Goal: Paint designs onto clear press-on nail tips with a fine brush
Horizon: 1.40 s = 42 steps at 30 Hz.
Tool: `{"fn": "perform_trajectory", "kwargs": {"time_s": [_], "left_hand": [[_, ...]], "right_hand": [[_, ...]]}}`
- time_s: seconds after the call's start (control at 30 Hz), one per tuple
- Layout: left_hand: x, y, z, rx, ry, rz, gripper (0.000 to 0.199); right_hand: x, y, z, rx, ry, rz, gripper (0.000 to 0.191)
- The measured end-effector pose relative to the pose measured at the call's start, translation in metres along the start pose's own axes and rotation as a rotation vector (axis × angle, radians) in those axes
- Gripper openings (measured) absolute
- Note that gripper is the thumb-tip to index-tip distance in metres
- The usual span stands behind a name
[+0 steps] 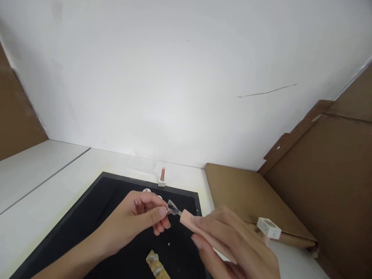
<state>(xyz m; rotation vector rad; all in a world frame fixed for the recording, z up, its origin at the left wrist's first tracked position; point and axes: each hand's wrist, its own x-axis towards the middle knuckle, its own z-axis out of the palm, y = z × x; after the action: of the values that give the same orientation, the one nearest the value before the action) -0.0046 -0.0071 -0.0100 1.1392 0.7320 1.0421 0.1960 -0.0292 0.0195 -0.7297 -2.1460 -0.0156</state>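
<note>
My left hand (145, 215) pinches the end of a small clear piece (172, 206), which looks like a false nail tip, between thumb and forefinger. My right hand (232, 242) is closed round the long pale pink handle (188, 219) of what looks like a nail polish brush. Its thin stem reaches the clear piece, and the bristles are hard to make out. Below the hands, a yellowish strip (152, 260) lies on the black mat (122, 209) with clear pieces on it. Beside my right hand is a small white block (269, 228); its lower part is hidden.
At the mat's far edge stands a small white block with a pink tapered top (162, 173). Small round whitish things (147, 190) show behind my left hand. A flat cardboard box (241, 190) lies at the right, with brown board (328, 170) upright beyond. A white wall (162, 97) rises behind.
</note>
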Motion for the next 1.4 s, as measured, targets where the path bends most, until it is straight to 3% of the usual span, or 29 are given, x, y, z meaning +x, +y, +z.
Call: {"fn": "perform_trajectory", "kwargs": {"time_s": [0.17, 0.43, 0.77, 1.13, 1.4], "left_hand": [[0.0001, -0.003, -0.0001, -0.023, 0.01, 0.023, 0.021], [0.0007, -0.0033, 0.0005, -0.035, 0.018, 0.004, 0.024], [0.0006, -0.0053, -0.0015, -0.046, 0.009, -0.001, 0.025], [0.0035, -0.0038, -0.0018, -0.109, 0.025, 0.008, 0.02], [0.0038, -0.0058, -0.0023, -0.097, 0.022, 0.008, 0.021]], "right_hand": [[0.0073, -0.0006, 0.0009, -0.047, 0.006, -0.085, 0.027], [0.0081, -0.0002, 0.0012, -0.127, 0.03, -0.103, 0.02], [0.002, -0.0002, 0.0023, -0.056, 0.031, -0.005, 0.025], [0.0089, 0.0, -0.0011, -0.118, 0.016, -0.082, 0.018], [0.0021, -0.0001, 0.003, 0.015, 0.028, 0.012, 0.022]]}}
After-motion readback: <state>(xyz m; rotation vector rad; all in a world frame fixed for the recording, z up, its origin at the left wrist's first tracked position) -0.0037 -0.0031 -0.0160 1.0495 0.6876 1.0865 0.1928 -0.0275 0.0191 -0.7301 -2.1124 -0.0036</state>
